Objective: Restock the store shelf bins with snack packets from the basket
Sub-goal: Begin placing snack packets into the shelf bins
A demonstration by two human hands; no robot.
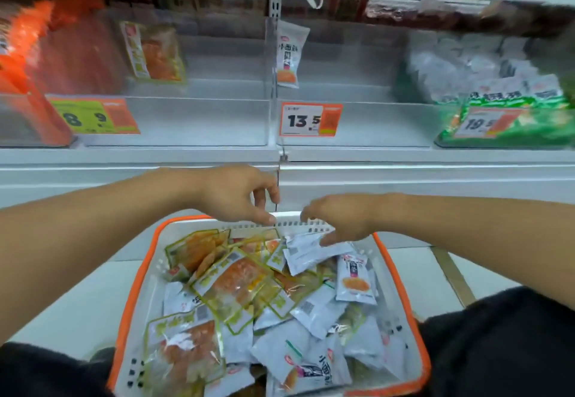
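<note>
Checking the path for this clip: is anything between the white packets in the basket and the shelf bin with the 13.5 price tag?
Nothing visible blocks it. The white packets lie on top at the basket's far end under the right hand, and the bin above is open-topped behind its clear front panel.

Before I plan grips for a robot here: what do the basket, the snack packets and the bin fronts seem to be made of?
Basket: rigid white plastic by its look, with moulded slots and an orange rim.
Snack packets: thin glossy film, probably plastic; they crinkle and glint.
Bin fronts: clear hard sheet, probably acrylic; the shelf shows through behind the price tags.
</note>
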